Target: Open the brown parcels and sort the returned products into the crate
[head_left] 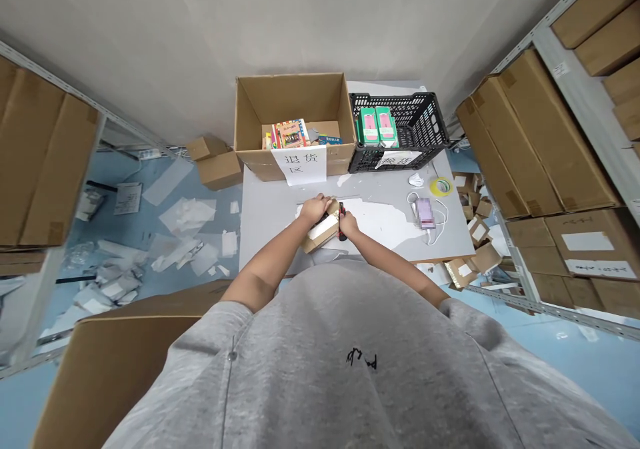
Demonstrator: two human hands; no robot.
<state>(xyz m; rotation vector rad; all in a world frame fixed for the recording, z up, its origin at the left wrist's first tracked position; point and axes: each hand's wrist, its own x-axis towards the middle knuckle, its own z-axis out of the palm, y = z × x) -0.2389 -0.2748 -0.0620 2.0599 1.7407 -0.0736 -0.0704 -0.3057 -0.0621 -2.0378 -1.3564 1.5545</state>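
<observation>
A small cardboard box [321, 234] lies tilted on the table, close to my body. My left hand [316, 208] grips its far upper side with bent fingers. At the box's right end, my right hand [349, 224] is closed around a red-and-black box cutter [342, 212]. The cutter's blade is too small to make out. Under and beside my hands spreads a white patch [383, 222] on the grey tabletop [265, 209].
Behind my hands stand a large open carton [245, 119] with books [290, 134] and a black crate [437, 126] with green-and-pink boxes [377, 127]. Tape [441, 186] and a corded purple device [425, 214] lie right. Shelves with cartons flank both sides; paper scraps [187, 216] litter the floor.
</observation>
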